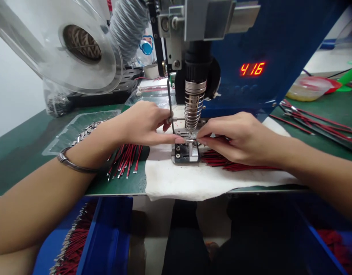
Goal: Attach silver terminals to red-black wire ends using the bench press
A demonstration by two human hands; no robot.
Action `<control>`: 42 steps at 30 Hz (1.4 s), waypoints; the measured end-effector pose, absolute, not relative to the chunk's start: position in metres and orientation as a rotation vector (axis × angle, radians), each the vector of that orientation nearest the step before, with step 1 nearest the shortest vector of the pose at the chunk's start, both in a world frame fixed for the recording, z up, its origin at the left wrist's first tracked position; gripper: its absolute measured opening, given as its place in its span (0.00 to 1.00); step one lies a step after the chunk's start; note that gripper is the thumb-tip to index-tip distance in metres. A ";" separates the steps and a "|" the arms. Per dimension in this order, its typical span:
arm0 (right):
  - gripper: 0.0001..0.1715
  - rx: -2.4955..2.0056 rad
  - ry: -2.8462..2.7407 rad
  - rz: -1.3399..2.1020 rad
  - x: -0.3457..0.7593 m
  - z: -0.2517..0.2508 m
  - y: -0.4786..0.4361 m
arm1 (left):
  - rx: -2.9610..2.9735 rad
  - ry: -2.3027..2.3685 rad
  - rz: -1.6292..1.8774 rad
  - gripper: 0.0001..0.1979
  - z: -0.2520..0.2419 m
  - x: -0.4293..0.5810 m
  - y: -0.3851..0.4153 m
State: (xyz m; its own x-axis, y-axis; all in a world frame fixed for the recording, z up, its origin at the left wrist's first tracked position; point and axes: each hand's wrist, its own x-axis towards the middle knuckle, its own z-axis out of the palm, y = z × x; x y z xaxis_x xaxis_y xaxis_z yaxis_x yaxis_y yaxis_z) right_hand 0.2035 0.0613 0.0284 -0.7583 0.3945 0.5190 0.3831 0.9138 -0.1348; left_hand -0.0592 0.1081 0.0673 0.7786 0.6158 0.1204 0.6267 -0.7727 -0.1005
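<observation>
A blue machine (250, 46) with a red "416" display stands over a small metal fixture (186, 152). My left hand (148, 124) reaches in from the left, thumb stretched to a small metal piece (190, 141) on the fixture, its other fingers curled beside a thin upright rod. From the right, my right hand (236, 137) pinches something thin and dark, probably a wire end, at the same piece. Below the spring-wrapped press head (194, 103) the fingertips of both hands nearly meet. Red and black wires (236, 166) lie under my right hand on a white cloth (176, 181).
More wires (127, 160) lie beneath my left wrist, near a clear tray of metal parts (88, 131). Other wires (313, 118) and plastic bowls (310, 87) are at the right. A large clear reel (49, 46) hangs upper left. Blue bins (114, 233) sit below the table edge.
</observation>
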 end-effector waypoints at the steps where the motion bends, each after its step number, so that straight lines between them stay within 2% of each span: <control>1: 0.06 -0.552 -2.514 0.029 0.203 0.028 0.061 | -2.826 -1.001 -0.112 0.32 0.067 -0.059 0.108; 42: 0.07 -0.527 -2.541 -0.006 0.206 0.033 0.061 | -2.820 -0.956 -0.138 0.32 0.064 -0.059 0.112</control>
